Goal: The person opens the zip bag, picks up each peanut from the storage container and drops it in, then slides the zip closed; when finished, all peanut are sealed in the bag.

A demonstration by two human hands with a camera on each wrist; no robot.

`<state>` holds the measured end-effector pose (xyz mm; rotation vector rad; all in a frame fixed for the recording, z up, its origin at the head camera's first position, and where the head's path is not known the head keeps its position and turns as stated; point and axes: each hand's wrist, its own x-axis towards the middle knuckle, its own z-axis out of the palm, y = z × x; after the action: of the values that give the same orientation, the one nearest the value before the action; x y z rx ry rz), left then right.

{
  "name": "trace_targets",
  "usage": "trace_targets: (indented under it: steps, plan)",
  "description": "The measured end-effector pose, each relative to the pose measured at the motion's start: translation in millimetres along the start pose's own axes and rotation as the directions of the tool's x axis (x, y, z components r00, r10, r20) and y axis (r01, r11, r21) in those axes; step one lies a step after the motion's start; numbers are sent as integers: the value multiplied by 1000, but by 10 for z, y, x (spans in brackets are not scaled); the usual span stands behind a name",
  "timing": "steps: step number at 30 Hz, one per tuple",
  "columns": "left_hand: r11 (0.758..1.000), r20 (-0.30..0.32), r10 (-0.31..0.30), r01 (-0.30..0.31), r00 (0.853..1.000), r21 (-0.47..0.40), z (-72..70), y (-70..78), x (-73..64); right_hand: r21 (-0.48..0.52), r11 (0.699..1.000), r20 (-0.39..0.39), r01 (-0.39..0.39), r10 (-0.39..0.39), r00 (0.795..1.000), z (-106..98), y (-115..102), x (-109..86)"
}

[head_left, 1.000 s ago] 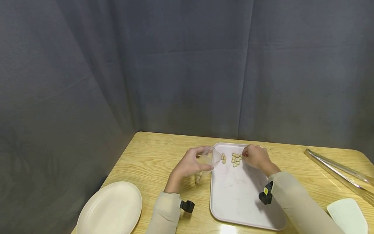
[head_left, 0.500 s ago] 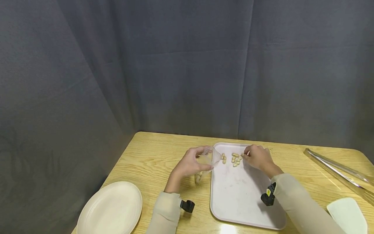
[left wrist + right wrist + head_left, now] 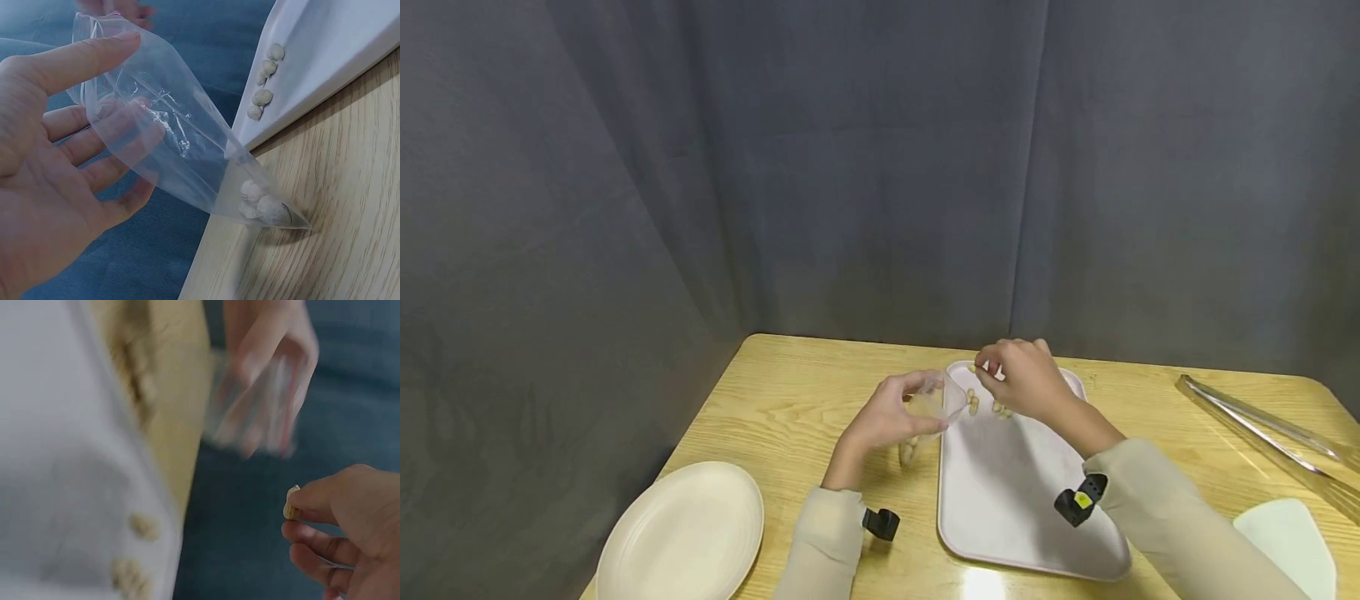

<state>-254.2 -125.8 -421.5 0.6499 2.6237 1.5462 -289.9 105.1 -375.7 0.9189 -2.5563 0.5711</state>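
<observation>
Between the thumb and index finger of the right hand (image 3: 1022,379) a single unshelled peanut (image 3: 291,503) is pinched near one end, the other fingers loosely bent beneath it. The left hand (image 3: 886,417) grips a clear zip bag (image 3: 169,125) near its mouth, thumb on one side and fingers behind the plastic, with the mouth facing the right hand. A few peanuts (image 3: 265,207) have settled in the bag's low corner, over the table beside the tray's edge; whether that corner touches the wood I cannot tell. Half a second ago the right fingertips were at the far side of the loose peanuts (image 3: 1002,410) on the tray (image 3: 1000,508); now they have lifted and swung across toward the bag, while the left hand has hardly moved. So, as I judge it, this peanut has been picked up and is partway across, near the bag's opening but not inside, and the work is between one pick and the next. More peanuts lie at the tray's far end. Farther out on the wooden table (image 3: 820,375), a round cream plate (image 3: 681,533) sits to the left, with metal tongs (image 3: 1255,431) well off to the right
</observation>
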Motion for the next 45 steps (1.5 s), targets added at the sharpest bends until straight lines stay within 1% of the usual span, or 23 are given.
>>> trace_targets:
  steps: [4,7,10,15,23,30,35,40,45]
  plan:
    - [1000,-2,-12,12,1000,4,-6,26,10,28,999,4,47,-47,999,-57,-220,62]
    - [1000,8,-22,22,1000,-4,5,36,13,36,998,25,56,-57,998,-56,-304,68]
    - [1000,14,-22,22,1000,-14,19,39,13,39,998,38,59,-60,997,-39,-336,57]
    - [1000,17,-13,14,1000,-26,28,45,4,35,997,36,66,-68,997,-23,-349,45]
    - [999,20,-19,20,1000,-39,32,33,7,27,996,27,83,-84,996,-14,-370,41]
    - [999,19,14,-13,1000,-33,36,18,21,38,996,21,87,-87,996,-1,-387,27]
    - [999,24,21,-21,999,-33,36,19,20,40,996,22,85,-86,996,-9,-403,24]
    - [999,28,13,-12,1000,-37,39,23,14,50,997,34,59,-61,998,-60,-374,21]
    - [1000,21,-11,12,1000,-29,49,15,16,45,999,39,-2,0,999,-112,-221,-10]
